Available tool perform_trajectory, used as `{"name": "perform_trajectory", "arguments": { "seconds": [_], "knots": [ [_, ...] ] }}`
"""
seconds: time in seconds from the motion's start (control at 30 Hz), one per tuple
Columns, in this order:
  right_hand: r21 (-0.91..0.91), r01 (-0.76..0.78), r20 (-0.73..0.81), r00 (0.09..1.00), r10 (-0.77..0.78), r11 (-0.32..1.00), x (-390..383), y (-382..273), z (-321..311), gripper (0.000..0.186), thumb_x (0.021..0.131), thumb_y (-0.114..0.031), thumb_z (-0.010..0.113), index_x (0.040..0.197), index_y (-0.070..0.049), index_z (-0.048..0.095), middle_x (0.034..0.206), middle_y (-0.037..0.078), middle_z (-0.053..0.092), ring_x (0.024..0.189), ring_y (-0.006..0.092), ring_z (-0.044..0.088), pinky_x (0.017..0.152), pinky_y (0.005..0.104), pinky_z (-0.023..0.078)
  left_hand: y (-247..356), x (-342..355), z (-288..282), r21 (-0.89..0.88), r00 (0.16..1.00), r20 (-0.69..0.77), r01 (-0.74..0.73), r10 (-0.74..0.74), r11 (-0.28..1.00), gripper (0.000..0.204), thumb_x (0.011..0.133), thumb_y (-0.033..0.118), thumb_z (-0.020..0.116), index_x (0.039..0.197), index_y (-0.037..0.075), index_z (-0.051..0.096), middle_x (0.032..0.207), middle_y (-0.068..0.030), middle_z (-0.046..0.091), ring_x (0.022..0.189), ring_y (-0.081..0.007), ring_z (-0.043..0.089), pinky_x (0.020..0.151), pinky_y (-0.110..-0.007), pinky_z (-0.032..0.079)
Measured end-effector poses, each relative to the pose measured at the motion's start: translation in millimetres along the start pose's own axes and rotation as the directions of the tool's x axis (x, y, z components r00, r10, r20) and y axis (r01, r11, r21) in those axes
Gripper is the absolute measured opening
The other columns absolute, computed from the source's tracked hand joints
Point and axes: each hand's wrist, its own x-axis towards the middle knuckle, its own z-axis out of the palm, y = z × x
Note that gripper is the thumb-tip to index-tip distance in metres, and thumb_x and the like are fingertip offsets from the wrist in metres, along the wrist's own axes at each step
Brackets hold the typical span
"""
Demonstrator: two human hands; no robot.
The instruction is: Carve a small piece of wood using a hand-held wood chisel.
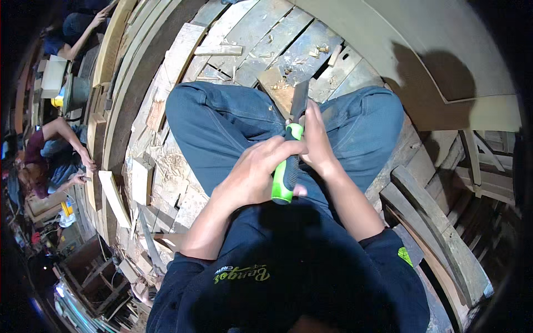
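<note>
A chisel (285,176) with a bright green and black handle is held above my lap, its flat metal blade (300,99) pointing away from me. My left hand (256,167) wraps round the handle from the left. My right hand (317,139) is closed about the chisel's neck and lower blade; part of its fingers is hidden behind the tool. Beyond the blade, between my crossed legs, lies a wooden block (277,91) with pale shavings on it, partly covered by the chisel and my legs.
Grey floor planks (311,47) carry scattered shavings and a short wood strip (219,50). Wood blocks (142,180) lie to my left. Curved timber pieces (430,227) stand close on my right, below a large pale panel (444,55). Two other people (50,150) work at far left.
</note>
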Motion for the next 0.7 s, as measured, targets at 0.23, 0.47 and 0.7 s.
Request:
{"name": "perform_trajectory", "arguments": {
  "seconds": [0.23, 0.47, 0.7],
  "knots": [
    [-0.139, -0.118, -0.027, 0.993, 0.116, 0.983, -3.3, -13.2, 3.2, 0.061, 0.082, -0.001, 0.068, 0.137, 0.004, 0.041, 0.134, 0.029, 0.050, 0.123, 0.0490, 0.050, 0.102, 0.0469, 0.045, 1.1, -1.4, -1.2, 0.231, 0.955, -0.270, -0.059, 0.122, 0.971, 0.068, 0.076, 0.028, 0.085, 0.133, 0.000, 0.060, 0.108, -0.0195, 0.071, 0.087, -0.0335, 0.070, 0.080, -0.040, 0.054],
    [-0.224, -0.132, -0.087, 0.990, 0.115, 0.966, -7.6, -9.8, 8.1, 0.061, 0.084, -0.005, 0.068, 0.137, 0.004, 0.041, 0.139, 0.028, 0.048, 0.128, 0.0470, 0.049, 0.104, 0.0471, 0.046, 15.2, -3.6, -4.6, 0.343, 0.977, -0.200, 0.138, -0.071, 0.929, 0.065, 0.076, 0.039, 0.083, 0.131, 0.010, 0.062, 0.116, -0.0174, 0.067, 0.098, -0.0364, 0.068, 0.082, -0.044, 0.055],
    [-0.139, -0.231, -0.042, 0.973, 0.227, 0.963, -3.1, -15.2, 5.4, 0.067, 0.084, -0.012, 0.067, 0.141, 0.006, 0.037, 0.140, 0.029, 0.047, 0.127, 0.0474, 0.050, 0.106, 0.0467, 0.045, 15.2, -0.9, -12.4, 0.200, 0.948, -0.311, 0.141, -0.074, 0.970, 0.047, 0.079, 0.015, 0.082, 0.121, 0.002, 0.066, 0.129, -0.0270, 0.063, 0.118, -0.0393, 0.065, 0.098, -0.041, 0.052]
  ]
}}
